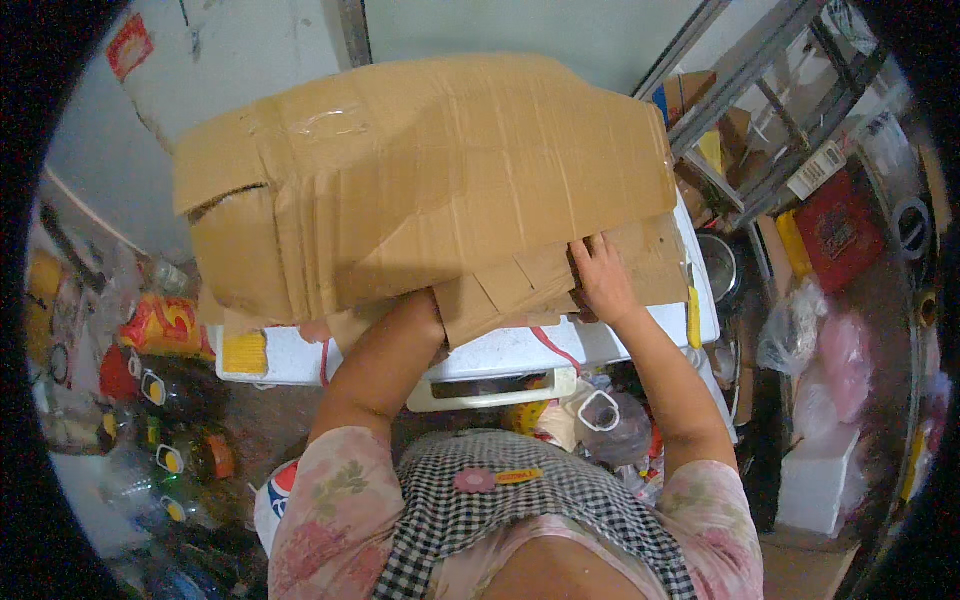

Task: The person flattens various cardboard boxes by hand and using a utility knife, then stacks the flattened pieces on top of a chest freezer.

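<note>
A large flattened corrugated cardboard box (465,165) lies in front of me, creased and partly torn at its left side, with clear tape near the top. My left forearm reaches under its front edge, so my left hand is hidden beneath the cardboard. My right hand (606,281) grips a folded cardboard flap (510,289) at the front right, its fingertips by the edge of the upper sheet. More cardboard layers (652,251) show below. All of it rests on a white tabletop (495,360), where red string (555,349) runs out from under the stack.
On the table's right edge lies a yellow utility knife (694,315); a yellow ribbed pad (244,352) sits at the left corner. Several plastic bottles (172,457) stand on the left. A metal ladder (750,112), plastic bags (795,330) and a white foam block (817,480) are at right.
</note>
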The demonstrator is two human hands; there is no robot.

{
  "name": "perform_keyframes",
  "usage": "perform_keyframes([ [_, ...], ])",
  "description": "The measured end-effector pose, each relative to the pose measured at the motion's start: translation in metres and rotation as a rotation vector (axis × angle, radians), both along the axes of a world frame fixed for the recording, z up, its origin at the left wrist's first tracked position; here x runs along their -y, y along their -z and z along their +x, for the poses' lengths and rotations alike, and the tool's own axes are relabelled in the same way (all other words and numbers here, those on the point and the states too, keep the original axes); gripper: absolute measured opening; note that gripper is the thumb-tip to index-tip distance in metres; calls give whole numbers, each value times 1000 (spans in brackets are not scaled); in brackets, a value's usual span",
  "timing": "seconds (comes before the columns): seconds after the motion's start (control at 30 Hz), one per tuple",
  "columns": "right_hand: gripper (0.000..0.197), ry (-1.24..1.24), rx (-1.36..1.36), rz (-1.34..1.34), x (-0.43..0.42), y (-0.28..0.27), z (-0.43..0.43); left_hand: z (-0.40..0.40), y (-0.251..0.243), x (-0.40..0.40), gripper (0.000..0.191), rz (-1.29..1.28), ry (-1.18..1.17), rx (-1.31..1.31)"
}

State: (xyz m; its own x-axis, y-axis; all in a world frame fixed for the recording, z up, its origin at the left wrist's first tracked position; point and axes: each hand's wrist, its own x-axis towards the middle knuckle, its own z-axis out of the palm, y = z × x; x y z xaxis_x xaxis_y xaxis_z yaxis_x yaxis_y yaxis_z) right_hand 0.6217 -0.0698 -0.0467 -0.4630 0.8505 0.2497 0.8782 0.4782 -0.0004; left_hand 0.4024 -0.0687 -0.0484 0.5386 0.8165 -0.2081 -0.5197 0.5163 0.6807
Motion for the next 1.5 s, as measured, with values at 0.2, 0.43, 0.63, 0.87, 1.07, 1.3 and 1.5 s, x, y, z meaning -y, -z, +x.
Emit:
perform_keyframes([
  [0.2, 60, 54, 331, -136, 0, -4, 1, -15, -12, 16, 37, 171, 43, -222],
  [0.43, 43, 51, 416, 152, 9, -4, -30, -145, -47, 30, 35, 333, -184, -636],
  [0.63, 26, -90, 330, -173, 6, 12, -25, -217, -48, -5, 33, 356, -429, -871],
  [0.87, 18, 33, 444, -276, 12, -24, -60, -300, -61, 27, 24, 364, -1454, -816],
  [1.07, 15, 32, 397, -265, 17, -20, -63, -93, -145, 90, 64, 1551, -616, -1646],
  [1.3, 25, -4, 305, -344, 27, -51, -41, -114, -64, 43, 62, 1522, -84, -2137],
  [1.5, 43, 107, 93, 128, 5, -47, 5, -140, -61, 27, 38, 1577, -23, -2169],
])
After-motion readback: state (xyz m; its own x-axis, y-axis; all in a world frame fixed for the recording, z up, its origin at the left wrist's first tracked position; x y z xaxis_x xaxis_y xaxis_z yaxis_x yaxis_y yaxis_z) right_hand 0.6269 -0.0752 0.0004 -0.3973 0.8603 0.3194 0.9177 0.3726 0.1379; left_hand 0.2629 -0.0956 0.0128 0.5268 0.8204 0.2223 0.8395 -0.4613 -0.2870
